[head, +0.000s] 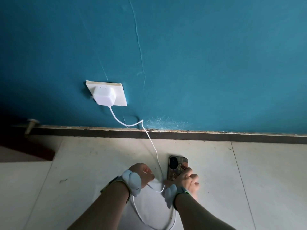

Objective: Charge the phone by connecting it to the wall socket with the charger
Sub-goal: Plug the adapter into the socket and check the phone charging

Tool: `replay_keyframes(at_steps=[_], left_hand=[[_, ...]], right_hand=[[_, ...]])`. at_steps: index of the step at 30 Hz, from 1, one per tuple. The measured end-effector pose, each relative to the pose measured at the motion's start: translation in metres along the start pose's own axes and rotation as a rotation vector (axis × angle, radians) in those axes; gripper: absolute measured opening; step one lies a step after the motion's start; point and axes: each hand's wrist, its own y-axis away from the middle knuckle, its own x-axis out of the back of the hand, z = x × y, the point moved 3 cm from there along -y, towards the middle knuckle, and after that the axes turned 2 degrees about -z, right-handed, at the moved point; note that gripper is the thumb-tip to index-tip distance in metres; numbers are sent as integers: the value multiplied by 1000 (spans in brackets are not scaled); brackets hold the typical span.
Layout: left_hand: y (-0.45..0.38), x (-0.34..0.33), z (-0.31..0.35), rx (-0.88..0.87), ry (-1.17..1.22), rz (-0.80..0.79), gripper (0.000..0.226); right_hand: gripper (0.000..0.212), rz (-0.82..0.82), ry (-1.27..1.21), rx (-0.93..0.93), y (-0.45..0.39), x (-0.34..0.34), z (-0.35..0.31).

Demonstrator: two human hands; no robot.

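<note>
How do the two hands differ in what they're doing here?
The left hand pinches the white cable near its free end; the right hand holds the phone, which lies camera side up on the floor. The left is beside the phone, the right over it. Both wear wrist devices.

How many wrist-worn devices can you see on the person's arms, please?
2: one pale blue device on the left wrist, one on the right wrist, both just behind the hands.

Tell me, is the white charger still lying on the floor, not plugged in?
No, the charger sits in the wall socket, and its white cable runs down toward the hands near the phone.
</note>
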Motion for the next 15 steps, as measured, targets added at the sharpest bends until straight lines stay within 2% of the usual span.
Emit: replay_keyframes(at_steps=[3, 9, 12, 15], left_hand=[[-1, 1, -3, 3, -19, 11, 36], [-2, -2, -5, 6, -46, 7, 36], [3, -2, -4, -8, -68, -12, 37], [3, 1, -3, -16, -75, -31, 35]], right_hand=[[90, 33, 109, -41, -3, -9, 3], [93, 24, 122, -65, -12, -16, 1], [91, 35, 57, -42, -10, -15, 2], [86, -2, -152, -36, -12, -14, 3]])
